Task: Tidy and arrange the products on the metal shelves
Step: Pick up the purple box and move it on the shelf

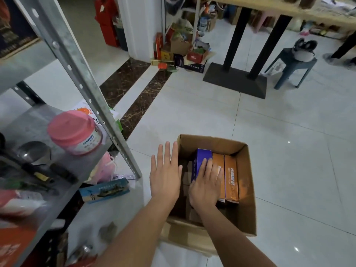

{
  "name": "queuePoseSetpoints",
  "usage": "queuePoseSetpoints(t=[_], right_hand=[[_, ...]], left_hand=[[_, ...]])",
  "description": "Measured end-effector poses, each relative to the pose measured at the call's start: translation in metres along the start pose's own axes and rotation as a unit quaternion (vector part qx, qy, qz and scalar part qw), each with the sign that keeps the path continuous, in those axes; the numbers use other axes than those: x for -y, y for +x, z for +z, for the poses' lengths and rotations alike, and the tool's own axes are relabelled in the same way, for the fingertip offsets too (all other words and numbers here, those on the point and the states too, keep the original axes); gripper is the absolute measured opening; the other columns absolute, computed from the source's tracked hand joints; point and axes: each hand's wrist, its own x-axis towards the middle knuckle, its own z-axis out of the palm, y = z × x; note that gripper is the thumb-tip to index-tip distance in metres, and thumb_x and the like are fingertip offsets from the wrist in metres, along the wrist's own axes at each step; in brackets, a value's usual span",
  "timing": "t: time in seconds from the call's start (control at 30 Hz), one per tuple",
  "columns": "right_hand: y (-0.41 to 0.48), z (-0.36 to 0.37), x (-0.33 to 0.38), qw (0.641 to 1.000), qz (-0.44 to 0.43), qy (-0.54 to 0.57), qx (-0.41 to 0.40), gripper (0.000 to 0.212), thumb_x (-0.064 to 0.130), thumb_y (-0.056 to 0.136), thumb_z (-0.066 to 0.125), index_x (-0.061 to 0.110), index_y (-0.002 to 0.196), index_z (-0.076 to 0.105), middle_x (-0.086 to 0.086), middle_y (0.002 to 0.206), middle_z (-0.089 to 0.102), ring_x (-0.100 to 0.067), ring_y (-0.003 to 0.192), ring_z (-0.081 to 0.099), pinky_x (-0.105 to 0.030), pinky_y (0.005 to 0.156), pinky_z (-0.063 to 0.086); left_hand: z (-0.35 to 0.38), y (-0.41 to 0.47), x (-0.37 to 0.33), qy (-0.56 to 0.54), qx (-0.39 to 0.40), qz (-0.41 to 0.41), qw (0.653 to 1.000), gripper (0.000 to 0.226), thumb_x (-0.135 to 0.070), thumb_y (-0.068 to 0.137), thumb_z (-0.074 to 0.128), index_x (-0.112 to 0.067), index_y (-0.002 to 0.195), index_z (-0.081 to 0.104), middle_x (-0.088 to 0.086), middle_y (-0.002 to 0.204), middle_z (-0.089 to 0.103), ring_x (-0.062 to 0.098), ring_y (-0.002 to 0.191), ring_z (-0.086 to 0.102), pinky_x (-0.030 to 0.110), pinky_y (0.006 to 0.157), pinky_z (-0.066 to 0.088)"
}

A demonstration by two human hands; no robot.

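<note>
White floor tiles (289, 151) carry the goods that are not yet shelved. A blue box (202, 157) stands on edge in an open cardboard carton (248, 189), touching the first of two orange boxes (231, 176) to its right. The right hand (207, 186) lies over the blue box with fingers curled across its top and thumb down its left side, so it appears to grip it. The left hand (165, 176) is flat with straight fingers and holds nothing. It sits above the carton's left wall, and whether it touches the wall cannot be told.

The step in hand looks like lifting the blue box out. It is best drawn straight up so it does not drag the orange neighbour over, while the flat hand steadies the carton.

The metal shelves (81, 87) stand just beside the carton on the left. One shelf bears a pink-lidded jar (75, 132) near its front corner, so the box should go clear of that jar, face outward.
</note>
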Motion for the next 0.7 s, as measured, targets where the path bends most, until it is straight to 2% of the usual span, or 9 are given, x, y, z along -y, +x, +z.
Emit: queuePoseSetpoints(t=[0.07, 0.17, 0.27, 0.37, 0.43, 0.53, 0.6, 0.63, 0.7], right_hand=[[0.006, 0.009, -0.002, 0.999, -0.010, -0.029, 0.029, 0.085, 0.041, 0.100, 0.038, 0.005, 0.150, -0.021, -0.016, 0.158, -0.025, -0.031, 0.146, -0.023, -0.047, 0.106, -0.028], [0.013, 0.019, -0.004, 0.992, -0.010, -0.094, 0.082, 0.089, 0.055, 0.100, 0.030, 0.006, 0.143, -0.031, -0.018, 0.149, -0.039, -0.035, 0.134, -0.038, -0.052, 0.100, -0.030], [0.018, 0.023, 0.000, 0.983, -0.007, -0.138, 0.117, 0.093, 0.066, 0.096, 0.022, 0.008, 0.144, -0.031, -0.019, 0.152, -0.035, -0.038, 0.131, -0.041, -0.055, 0.100, -0.028], [0.017, 0.022, -0.001, 0.984, -0.023, -0.125, 0.127, 0.092, 0.069, 0.095, 0.020, 0.010, 0.147, -0.028, -0.017, 0.155, -0.032, -0.036, 0.131, -0.041, -0.052, 0.098, -0.031], [0.013, 0.012, -0.008, 0.985, -0.060, -0.102, 0.125, 0.085, 0.066, 0.096, 0.018, 0.013, 0.151, -0.020, -0.015, 0.157, -0.027, -0.033, 0.136, -0.037, -0.050, 0.103, -0.028], [0.001, -0.015, -0.024, 0.978, -0.128, -0.109, 0.121, 0.073, 0.061, 0.099, 0.016, 0.022, 0.154, -0.013, -0.009, 0.160, -0.025, -0.029, 0.145, -0.026, -0.049, 0.115, -0.015], [-0.004, -0.042, -0.032, 0.974, -0.152, -0.124, 0.116, 0.072, 0.065, 0.095, 0.002, 0.025, 0.154, -0.011, -0.007, 0.160, -0.023, -0.027, 0.147, -0.022, -0.049, 0.117, -0.011], [-0.006, -0.059, -0.033, 0.973, -0.161, -0.124, 0.111, 0.082, 0.069, 0.086, -0.015, 0.025, 0.155, -0.009, -0.007, 0.161, -0.021, -0.026, 0.147, -0.021, -0.049, 0.117, -0.011], [-0.007, -0.100, -0.029, 0.968, -0.199, -0.120, 0.099, 0.117, 0.070, 0.056, -0.046, 0.026, 0.156, -0.004, -0.004, 0.163, -0.014, -0.022, 0.147, -0.019, -0.047, 0.116, -0.013]], left_hand=[[-0.001, 0.000, 0.000, 0.009, 0.013, 0.000, 1.000, 0.065, -0.035, 0.106, 0.022, -0.018, 0.150, -0.023, 0.006, 0.163, -0.012, 0.025, 0.150, -0.011, 0.042, 0.120, -0.002], [-0.002, 0.000, 0.000, 0.007, 0.019, -0.003, 1.000, 0.067, -0.034, 0.106, 0.024, -0.019, 0.147, -0.027, 0.006, 0.162, -0.013, 0.025, 0.149, -0.012, 0.042, 0.120, -0.002], [-0.002, 0.000, -0.001, 0.001, 0.034, -0.009, 0.999, 0.067, -0.034, 0.106, 0.024, -0.020, 0.148, -0.026, 0.009, 0.163, -0.012, 0.025, 0.150, -0.011, 0.041, 0.120, -0.002], [-0.006, 0.001, 0.000, -0.004, 0.058, -0.012, 0.998, 0.068, -0.036, 0.106, 0.025, -0.022, 0.149, -0.026, 0.013, 0.162, -0.010, 0.026, 0.150, -0.009, 0.042, 0.120, 0.000], [-0.012, 0.002, 0.003, -0.002, 0.091, -0.006, 0.996, 0.069, -0.042, 0.105, 0.022, -0.023, 0.149, -0.027, 0.011, 0.162, -0.013, 0.027, 0.149, -0.012, 0.043, 0.120, -0.001], [-0.039, 0.003, 0.004, 0.015, 0.134, -0.001, 0.991, 0.068, -0.051, 0.102, 0.015, -0.022, 0.149, -0.026, 0.005, 0.160, -0.023, 0.027, 0.148, -0.019, 0.045, 0.119, -0.005], [-0.072, 0.003, 0.006, 0.032, 0.129, -0.001, 0.991, 0.068, -0.052, 0.102, 0.013, -0.020, 0.150, -0.023, 0.006, 0.160, -0.024, 0.028, 0.147, -0.020, 0.045, 0.119, -0.006], [-0.093, 0.003, 0.008, 0.045, 0.121, -0.001, 0.992, 0.067, -0.051, 0.103, 0.012, -0.019, 0.150, -0.022, 0.006, 0.160, -0.024, 0.028, 0.147, -0.020, 0.046, 0.119, -0.006], [-0.145, 0.002, 0.016, 0.068, 0.102, -0.006, 0.992, 0.066, -0.051, 0.103, 0.011, -0.019, 0.151, -0.020, 0.006, 0.160, -0.024, 0.028, 0.147, -0.021, 0.046, 0.120, -0.006]])
